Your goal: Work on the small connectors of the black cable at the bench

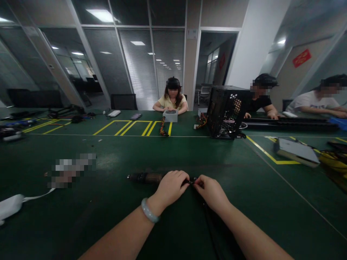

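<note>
Under left hand (171,187), half-hidden dark tool (145,177)

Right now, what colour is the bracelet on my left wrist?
Pale grey-green, a smooth bangle, clearest in the head view.

You face a wide dark green tabletop (189,155) marked with yellow lines (130,127). Behind it runs a glass partition wall (114,61) with closed blinds (151,65), which mirrors the ceiling lights (101,14). An open doorway (214,65) stands right of centre beside a white pillar (257,39). A red sign (301,57) hangs on the right wall, and a black chair (123,102) waits at the far edge.
</note>
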A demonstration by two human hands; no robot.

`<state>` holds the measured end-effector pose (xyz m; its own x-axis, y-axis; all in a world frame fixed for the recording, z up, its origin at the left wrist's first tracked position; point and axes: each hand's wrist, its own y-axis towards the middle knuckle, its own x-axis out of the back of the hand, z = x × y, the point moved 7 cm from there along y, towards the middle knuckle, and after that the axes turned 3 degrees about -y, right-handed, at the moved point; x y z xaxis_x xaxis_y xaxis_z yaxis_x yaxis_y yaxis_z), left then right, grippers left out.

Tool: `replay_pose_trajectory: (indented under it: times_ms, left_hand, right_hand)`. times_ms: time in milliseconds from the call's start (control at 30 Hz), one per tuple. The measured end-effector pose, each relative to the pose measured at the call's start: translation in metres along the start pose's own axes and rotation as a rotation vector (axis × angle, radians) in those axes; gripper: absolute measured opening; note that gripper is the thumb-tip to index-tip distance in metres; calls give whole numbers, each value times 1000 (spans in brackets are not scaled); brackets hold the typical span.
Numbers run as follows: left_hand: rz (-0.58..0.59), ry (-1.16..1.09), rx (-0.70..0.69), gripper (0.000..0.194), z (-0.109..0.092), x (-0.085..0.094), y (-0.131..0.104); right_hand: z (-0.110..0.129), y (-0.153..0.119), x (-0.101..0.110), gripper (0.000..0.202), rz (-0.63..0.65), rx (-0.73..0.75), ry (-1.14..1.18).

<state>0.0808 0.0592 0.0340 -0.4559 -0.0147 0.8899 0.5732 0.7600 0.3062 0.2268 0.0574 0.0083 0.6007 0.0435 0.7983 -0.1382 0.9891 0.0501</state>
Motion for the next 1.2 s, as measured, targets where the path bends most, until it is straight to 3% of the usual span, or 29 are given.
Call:
replay_pose_trajectory:
  times_ms: [433, 667, 1200]
  left_hand:
    - [15, -3, -24, 13, -2, 0, 2]
    - [5, -4, 34, 16, 2, -1, 1]
    - [24, -22, -18, 11, 0, -1, 2]
  right_hand:
    - [2, 5, -6, 8, 0, 42, 31]
    - [-1, 5, -6, 7, 26, 15, 90]
    - [1, 5, -9, 10, 61, 14, 97]
